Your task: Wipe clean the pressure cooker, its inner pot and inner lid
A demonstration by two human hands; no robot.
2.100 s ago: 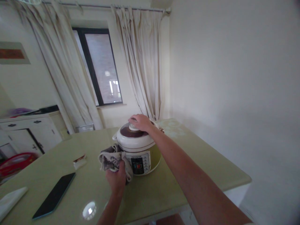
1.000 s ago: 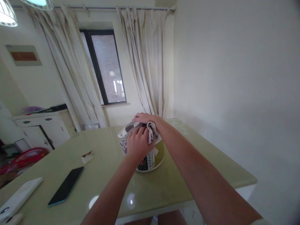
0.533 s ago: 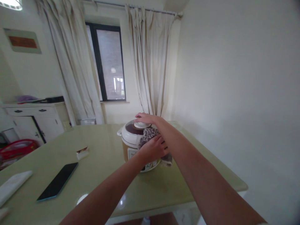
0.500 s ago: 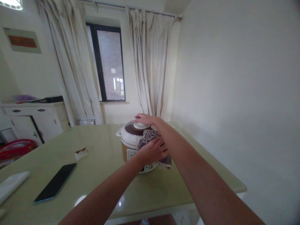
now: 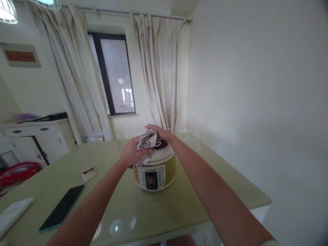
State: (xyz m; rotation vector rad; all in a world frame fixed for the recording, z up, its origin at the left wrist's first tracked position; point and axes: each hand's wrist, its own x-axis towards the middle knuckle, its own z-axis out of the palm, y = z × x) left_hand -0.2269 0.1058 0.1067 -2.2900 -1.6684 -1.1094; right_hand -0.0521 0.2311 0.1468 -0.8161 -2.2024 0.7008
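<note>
A round cooker [image 5: 151, 178] stood upright on the shiny green surface [image 5: 164, 208], to the right of the other things there. Its lid [image 5: 165, 155] was on, white around the edge with a dark top. I could not tell what was inside the cooker. On its near side was a panel [image 5: 161, 172] with a black screen and small buttons.

The left hand [image 5: 133, 152] had its fingers bent around a bunched, patterned cloth [image 5: 148, 139]. The cloth lay against the left part of the lid, and a little tag hung from it. The right hand [image 5: 160, 132] reached over the top of the lid, just beside the cloth. Its fingers were partly hidden, so I could not tell how far open they were or if they had hold of the knob.

To the left, a dark flat slab [image 5: 63, 208] with a blue edge lay on the surface. A white flat thing [image 5: 15, 212] lay left of it, and a small white and brown packet [image 5: 89, 174] lay on its far side.

At the far left was a red basket [image 5: 22, 168]; what was in it was too blurry to name. Behind it stood a white cupboard [image 5: 47, 140] with dark and purple things on top.
</note>
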